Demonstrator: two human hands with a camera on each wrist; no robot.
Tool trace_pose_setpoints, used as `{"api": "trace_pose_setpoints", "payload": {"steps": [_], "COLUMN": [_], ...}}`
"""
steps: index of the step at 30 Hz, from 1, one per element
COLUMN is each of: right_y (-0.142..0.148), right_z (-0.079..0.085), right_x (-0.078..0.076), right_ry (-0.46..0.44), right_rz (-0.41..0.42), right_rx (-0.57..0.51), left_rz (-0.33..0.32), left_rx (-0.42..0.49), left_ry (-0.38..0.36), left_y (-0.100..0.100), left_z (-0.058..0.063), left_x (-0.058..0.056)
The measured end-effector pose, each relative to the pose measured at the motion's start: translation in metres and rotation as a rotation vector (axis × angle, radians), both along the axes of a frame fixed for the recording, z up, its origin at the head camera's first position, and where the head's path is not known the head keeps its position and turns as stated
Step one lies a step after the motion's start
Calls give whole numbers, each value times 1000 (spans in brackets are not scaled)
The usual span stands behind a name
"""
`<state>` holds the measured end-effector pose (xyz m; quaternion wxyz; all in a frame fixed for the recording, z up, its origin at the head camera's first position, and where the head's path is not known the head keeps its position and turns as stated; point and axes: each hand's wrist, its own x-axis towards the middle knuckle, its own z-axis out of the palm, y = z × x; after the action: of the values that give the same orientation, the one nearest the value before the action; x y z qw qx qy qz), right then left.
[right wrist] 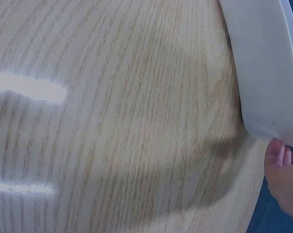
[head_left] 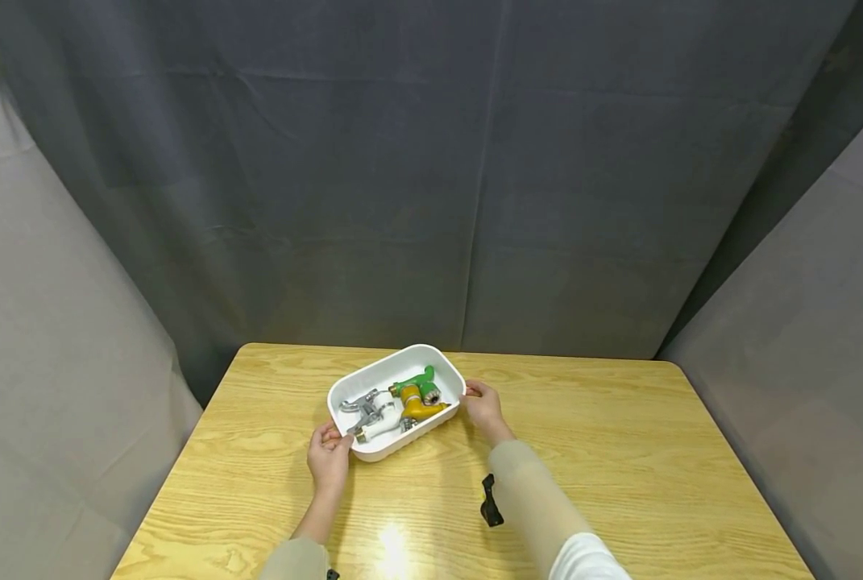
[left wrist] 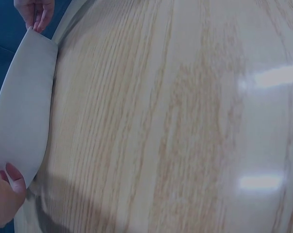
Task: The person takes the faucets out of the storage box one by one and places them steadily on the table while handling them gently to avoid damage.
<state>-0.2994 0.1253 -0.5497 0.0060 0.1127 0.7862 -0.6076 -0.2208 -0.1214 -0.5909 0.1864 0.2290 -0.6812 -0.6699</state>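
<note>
Both hands pinch the rim of a white plastic bin (head_left: 416,436), which sits at a slant near the back of the table. My left hand (head_left: 328,457) grips its near left corner, thumb at the rim. At the right end, my right hand (head_left: 483,409) holds the other corner. Inside lie several small taps: a green tap (head_left: 418,380), a yellow tap (head_left: 422,408), a white tap (head_left: 383,423) and a chrome tap (head_left: 359,403). Some overlap, so parts are hidden. Each wrist view shows the bin's outer wall (left wrist: 27,92) (right wrist: 265,63), not its contents.
The wooden table (head_left: 620,451) has rounded back corners. A dark curtain (head_left: 373,201) hangs behind it, with grey cloth (head_left: 61,338) at the left and right sides. A small black strap-like piece (head_left: 490,501) shows beside the right forearm.
</note>
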Motion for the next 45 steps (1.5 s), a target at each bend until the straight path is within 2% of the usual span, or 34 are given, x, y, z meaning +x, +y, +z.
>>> {"api": "trace_pose_setpoints", "payload": {"steps": [3, 5, 7, 10, 11, 12, 18, 21, 24, 38, 45], "right_y": [3, 10, 22, 33, 32, 29, 1, -2, -2, 2, 5], "right_z": [-7, -46, -98, -151, -150, -138, -24, 0, 8, -1, -1], "right_x": [-6, -30, -60, -91, -92, -86, -23, -6, -1, 0, 4], "right_ry": [12, 52, 110, 129, 124, 89, -79, -94, -108, -107, -122], "right_rz": [12, 14, 30, 39, 44, 30, -52, -39, -27, -31, -30], "right_rx": [-36, -56, -117, -191, -224, -232, -205, -222, -239, -245, -277], "left_rz": [-16, -22, -26, -35, -39, -43, -58, -65, -74, -122, -145], "left_rx": [17, 30, 47, 70, 76, 85, 133, 153, 176, 292, 308], "left_ry": [-7, -7, -8, -14, -18, -20, -27, -35, -45, -56, -52], "left_y": [-1, -1, -1, -2, -2, -2, -4, -4, -4, -6, -7], "left_z": [-1, -1, -1, 0, 1, 1, 5, 7, 8, 11, 11], "left_x": [0, 1, 1, 1, 1, 1, 0, 0, 0, -1, -1]}}
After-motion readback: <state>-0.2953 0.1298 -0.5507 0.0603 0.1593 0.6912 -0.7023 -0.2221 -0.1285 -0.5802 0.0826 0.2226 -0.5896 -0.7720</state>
